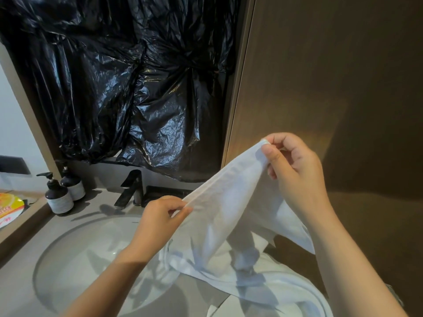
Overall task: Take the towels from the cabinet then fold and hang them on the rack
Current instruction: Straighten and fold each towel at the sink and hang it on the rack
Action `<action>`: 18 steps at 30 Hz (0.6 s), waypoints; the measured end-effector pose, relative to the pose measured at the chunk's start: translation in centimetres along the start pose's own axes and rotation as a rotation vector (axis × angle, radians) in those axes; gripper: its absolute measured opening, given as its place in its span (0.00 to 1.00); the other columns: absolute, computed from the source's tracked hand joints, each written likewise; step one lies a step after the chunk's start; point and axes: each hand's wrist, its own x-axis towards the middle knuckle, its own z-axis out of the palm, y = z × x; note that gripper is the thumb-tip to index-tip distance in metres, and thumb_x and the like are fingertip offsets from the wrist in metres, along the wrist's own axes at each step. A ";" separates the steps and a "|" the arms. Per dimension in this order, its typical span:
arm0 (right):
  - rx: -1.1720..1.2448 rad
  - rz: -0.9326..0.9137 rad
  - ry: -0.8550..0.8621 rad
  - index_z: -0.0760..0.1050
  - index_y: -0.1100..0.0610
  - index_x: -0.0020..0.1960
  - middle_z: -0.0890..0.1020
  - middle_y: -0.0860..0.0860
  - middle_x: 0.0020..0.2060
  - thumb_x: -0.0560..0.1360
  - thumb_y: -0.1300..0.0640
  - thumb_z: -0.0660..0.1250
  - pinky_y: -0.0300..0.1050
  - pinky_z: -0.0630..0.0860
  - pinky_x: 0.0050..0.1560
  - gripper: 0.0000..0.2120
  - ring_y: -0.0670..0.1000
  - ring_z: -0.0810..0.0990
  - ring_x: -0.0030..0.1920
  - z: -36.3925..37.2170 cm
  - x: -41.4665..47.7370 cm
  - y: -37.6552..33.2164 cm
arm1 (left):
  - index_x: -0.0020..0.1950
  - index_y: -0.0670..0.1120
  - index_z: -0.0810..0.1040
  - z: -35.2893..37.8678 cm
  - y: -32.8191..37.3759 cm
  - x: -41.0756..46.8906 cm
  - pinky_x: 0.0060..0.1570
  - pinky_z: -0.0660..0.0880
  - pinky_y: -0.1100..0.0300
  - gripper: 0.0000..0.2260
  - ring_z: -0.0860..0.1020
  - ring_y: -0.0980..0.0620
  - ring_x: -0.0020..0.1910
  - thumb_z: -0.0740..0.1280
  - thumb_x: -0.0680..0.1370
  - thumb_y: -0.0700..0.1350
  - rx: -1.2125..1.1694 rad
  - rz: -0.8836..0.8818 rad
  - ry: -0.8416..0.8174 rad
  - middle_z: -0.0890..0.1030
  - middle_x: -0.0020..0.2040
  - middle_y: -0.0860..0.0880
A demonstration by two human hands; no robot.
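- The white towel (229, 216) hangs over the sink (75, 248), with its lower folds draped across the basin's right rim.
- Its taut top edge slants up from left to right.
- Fingers of the left hand (160, 216) and the right hand (295, 165) each pinch that edge.

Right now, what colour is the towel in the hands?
White, plain, no pattern; the towel shows best in the head view.

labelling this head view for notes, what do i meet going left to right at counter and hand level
yellow packet → front pump bottle → rear pump bottle → faucet → left hand → right hand → wooden panel; white towel spans both hands, left out
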 end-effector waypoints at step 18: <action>-0.093 -0.004 0.197 0.77 0.47 0.49 0.78 0.40 0.35 0.80 0.50 0.63 0.27 0.73 0.36 0.05 0.40 0.77 0.35 -3.8 6.2 1.4 | 0.46 0.44 0.84 -2.3 -4.0 5.3 0.38 0.65 0.72 0.06 0.73 0.59 0.38 0.68 0.79 0.44 0.199 0.027 -0.025 0.78 0.38 0.55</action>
